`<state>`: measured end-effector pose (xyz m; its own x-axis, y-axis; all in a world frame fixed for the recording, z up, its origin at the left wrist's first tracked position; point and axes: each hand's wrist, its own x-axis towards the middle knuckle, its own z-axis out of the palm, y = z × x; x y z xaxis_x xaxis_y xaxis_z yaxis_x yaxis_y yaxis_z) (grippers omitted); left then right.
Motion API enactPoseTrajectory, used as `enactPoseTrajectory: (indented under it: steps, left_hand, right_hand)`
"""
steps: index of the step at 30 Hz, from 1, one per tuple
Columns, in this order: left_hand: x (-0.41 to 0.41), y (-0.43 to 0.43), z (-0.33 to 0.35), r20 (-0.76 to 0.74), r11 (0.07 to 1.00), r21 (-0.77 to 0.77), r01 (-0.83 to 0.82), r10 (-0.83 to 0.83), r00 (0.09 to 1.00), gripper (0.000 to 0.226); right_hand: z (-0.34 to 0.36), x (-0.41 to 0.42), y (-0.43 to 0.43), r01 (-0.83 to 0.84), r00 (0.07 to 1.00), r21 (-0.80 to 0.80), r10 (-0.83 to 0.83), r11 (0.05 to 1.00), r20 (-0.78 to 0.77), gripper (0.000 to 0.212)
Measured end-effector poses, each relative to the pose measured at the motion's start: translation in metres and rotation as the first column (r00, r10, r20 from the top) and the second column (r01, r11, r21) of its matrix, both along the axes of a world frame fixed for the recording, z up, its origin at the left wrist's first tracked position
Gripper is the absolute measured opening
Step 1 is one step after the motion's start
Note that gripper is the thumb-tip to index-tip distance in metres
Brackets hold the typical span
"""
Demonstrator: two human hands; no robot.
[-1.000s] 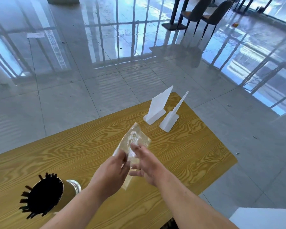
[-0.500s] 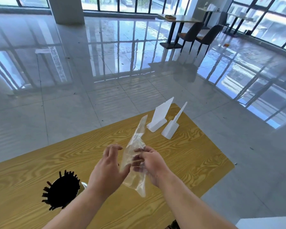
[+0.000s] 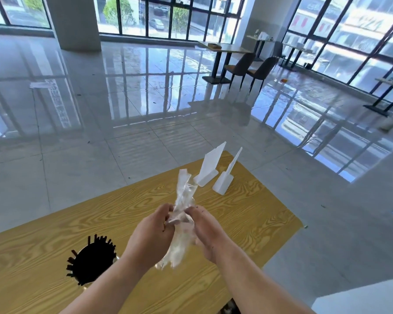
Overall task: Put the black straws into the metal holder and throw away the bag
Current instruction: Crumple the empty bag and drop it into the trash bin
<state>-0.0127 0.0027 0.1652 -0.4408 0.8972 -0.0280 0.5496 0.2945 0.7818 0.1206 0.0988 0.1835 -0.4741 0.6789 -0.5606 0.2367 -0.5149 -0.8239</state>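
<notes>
Nearest to me, low and left of everything else, the holder stands on the table. It is packed with black straws, their tips fanning out round the mouth. I can barely see any metal under them, so I'm reading the holder from a thin glint at its edge, I think. That half of the job looks done.

Right of the holder and raised above it, both my hands meet on the bag. My left hand has its fingers curled round the bag's middle. My right hand closes on it from the other side, thumb and fingers pinched into the plastic. The bag is clear, crumpled and looks empty, its top standing upright above my knuckles and its tail hanging below. I'd say I'm squeezing it small so it travels as one wad to the rubbish.

Beyond the holder, further right on the table, two white sign stands sit close together, clear of my hands.

Far past the holder, across the shiny tiled floor, dark chairs sit at another table. No bin in view yet.
</notes>
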Motion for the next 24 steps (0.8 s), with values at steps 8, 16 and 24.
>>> enactPoseTrajectory:
  steps: [8, 16, 24]
  left_hand:
    - [0.009, -0.012, 0.008, -0.013, 0.996, 0.021, 0.091, -0.091, 0.996, 0.021]
    - [0.029, -0.021, 0.005, -0.119, 0.953, 0.055, 0.297, -0.289, 0.950, 0.023]
    - [0.055, -0.017, 0.013, 0.339, 0.934, -0.029, 0.357, -0.327, 0.882, 0.056]
  right_hand:
    - [0.012, 0.009, -0.025, 0.079, 0.984, -0.110, -0.095, 0.991, -0.152, 0.038]
    - [0.015, 0.029, -0.028, 0.316, 0.909, -0.128, -0.338, 0.940, -0.243, 0.028]
    - [0.022, 0.053, -0.023, 0.509, 0.799, -0.124, -0.521, 0.852, -0.302, 0.039]
